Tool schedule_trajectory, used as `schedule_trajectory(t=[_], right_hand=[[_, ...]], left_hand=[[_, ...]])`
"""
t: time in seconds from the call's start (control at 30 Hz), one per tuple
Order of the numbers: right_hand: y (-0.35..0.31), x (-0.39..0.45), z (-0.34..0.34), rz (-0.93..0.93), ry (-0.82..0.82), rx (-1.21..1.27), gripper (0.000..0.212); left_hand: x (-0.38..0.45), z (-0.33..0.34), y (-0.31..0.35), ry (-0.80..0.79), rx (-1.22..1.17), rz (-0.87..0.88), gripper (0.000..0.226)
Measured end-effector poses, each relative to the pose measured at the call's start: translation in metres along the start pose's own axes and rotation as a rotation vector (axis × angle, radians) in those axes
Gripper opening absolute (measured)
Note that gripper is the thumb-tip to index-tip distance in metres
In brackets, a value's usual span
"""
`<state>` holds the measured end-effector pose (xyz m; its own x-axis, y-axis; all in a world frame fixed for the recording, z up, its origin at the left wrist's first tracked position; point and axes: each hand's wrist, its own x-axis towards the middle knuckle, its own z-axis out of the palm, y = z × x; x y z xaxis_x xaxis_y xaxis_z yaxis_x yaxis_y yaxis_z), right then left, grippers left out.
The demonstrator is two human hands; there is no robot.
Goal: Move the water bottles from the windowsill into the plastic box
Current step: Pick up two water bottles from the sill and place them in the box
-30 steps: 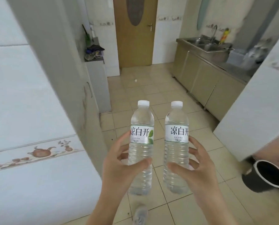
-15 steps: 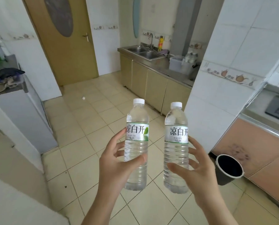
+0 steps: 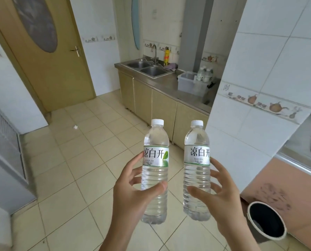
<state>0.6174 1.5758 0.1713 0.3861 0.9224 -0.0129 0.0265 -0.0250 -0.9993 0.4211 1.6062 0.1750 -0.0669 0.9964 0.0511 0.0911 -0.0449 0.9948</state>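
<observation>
I carry two clear water bottles upright in front of me, each with a white cap and a label in Chinese characters. My left hand (image 3: 133,194) grips the left bottle (image 3: 155,171) around its lower half. My right hand (image 3: 221,198) grips the right bottle (image 3: 197,169) the same way. The translucent plastic box (image 3: 186,82) stands on the steel counter to the right of the sink, far ahead. Several more bottles (image 3: 204,75) stand right behind the box.
A steel double sink (image 3: 145,67) with a tap sits on beige cabinets along the right. A white tiled wall corner (image 3: 250,105) juts out on the right. A black bin (image 3: 266,221) stands on the floor at lower right. A wooden door (image 3: 47,51) is ahead left.
My view has swung right and moved forward past the left wall; the sink counter and plastic box have come nearer. Both hands still hold their bottles the same way.
</observation>
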Motion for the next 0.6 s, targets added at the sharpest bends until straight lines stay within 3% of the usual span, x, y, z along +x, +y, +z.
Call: schedule_trajectory(t=[0.27,0.6], right_hand=[[-0.012,0.158,0.001,-0.011,-0.017,-0.011,0.084],[-0.004,0.335,0.04,0.028,0.03,0.012,0.084]], left_hand=[[0.133,0.064,0.0,0.053,-0.005,-0.014,0.079],[0.326,0.111,-0.016,0.003,-0.009,-0.005,0.082]])
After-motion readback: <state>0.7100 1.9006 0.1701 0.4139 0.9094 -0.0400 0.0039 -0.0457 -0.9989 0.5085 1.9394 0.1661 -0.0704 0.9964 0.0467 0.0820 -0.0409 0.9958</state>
